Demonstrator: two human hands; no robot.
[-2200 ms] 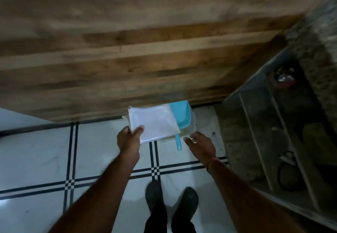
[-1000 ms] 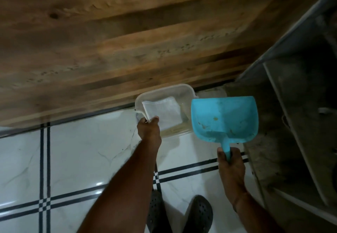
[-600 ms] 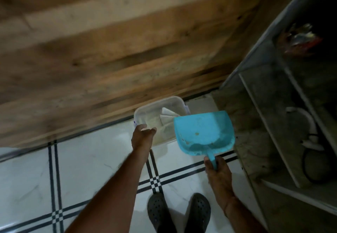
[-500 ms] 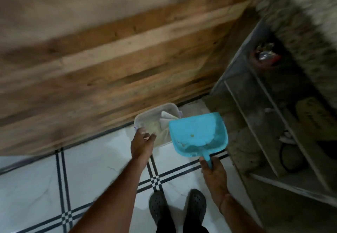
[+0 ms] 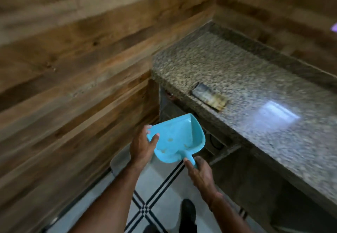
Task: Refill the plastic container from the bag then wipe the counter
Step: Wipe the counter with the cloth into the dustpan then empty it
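While both hands meet in front of the body, a turquoise plastic scoop [image 5: 177, 139] is held between them, above the floor and just left of the counter's front edge. The right hand [image 5: 199, 173] is closed around the scoop's short handle, its fingers wrapped over the stub so that only the top of the handle shows. The left hand [image 5: 141, 146] grips the scoop's far left rim, thumb pressed on the inner face and the other fingers curled behind it. The scoop's bowl faces up and toward the camera, tilted, with a few pale specks clinging to its inner surface. Below the left wrist, a pale, translucent corner of the plastic container [image 5: 116, 163] shows on the floor against the foot of the wooden plank wall [image 5: 76, 68]; most of it is hidden by the forearm, and its contents cannot be made out. The speckled granite counter [image 5: 246, 79] fills the right side of the view, with a dark flat object [image 5: 209, 96] lying near its front edge; blur keeps it from being identified. The white tiled floor [image 5: 160, 183] carries thin black lines that cross below the hands, and a dark shoe [image 5: 188, 212] stands at the bottom.
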